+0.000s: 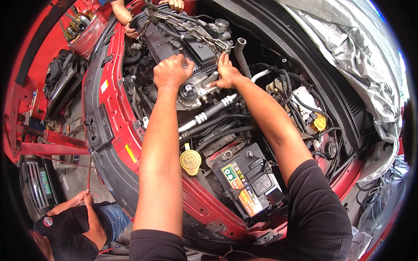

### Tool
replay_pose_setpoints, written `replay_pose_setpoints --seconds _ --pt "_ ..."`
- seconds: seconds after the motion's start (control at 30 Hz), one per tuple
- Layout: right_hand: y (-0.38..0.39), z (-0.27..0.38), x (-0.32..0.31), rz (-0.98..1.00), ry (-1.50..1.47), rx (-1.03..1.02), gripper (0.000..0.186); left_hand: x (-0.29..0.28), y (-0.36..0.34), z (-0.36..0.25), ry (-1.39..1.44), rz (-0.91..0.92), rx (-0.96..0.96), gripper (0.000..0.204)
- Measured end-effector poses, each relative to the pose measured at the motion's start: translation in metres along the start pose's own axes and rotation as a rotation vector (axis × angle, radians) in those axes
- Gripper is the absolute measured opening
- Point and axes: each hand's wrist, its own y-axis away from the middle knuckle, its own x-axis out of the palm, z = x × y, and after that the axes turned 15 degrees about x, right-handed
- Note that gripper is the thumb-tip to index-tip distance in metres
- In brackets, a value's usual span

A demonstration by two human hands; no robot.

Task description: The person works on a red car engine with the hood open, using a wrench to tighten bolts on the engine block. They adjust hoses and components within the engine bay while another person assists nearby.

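Observation:
My left hand (173, 71) is closed in a fist above the near end of the black engine cover (167, 45). What it grips, if anything, is hidden by the fingers. My right hand (227, 74) lies against the metal parts at that same end, its fingers stretched forward and its thumb out to the left. Between and just below my hands sits a round black cap (189, 91) on a silver housing. A steel chain (208, 41) runs slack over the engine and comes down near my right fingertips.
Nearer me are a silver pipe (209, 114), a battery (244, 174) and a yellow washer-fluid cap (190, 161). A co-worker's hand (131, 31) is at the engine's far left. Another person (78, 226) holds a red rod at lower left. A silver cover (348, 48) drapes the windscreen.

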Motion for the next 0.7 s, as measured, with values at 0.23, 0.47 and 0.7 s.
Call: replay_pose_setpoints --seconds 0.23,0.47,0.7 --pt "-0.0007 -0.0006 0.0013 -0.009 0.007 -0.008 0.165 0.0002 -0.0001 -0.0001 0.007 0.001 -0.003 0.029" --pt "0.0031 -0.0004 -0.0013 0.012 0.003 -0.001 0.164 -0.0004 0.0008 -0.0010 0.040 -0.002 0.001 0.028" --pt "0.0021 0.0004 0.0008 0.004 0.008 -0.007 0.165 0.0003 0.0021 -0.0008 0.027 -0.014 0.000 0.028"
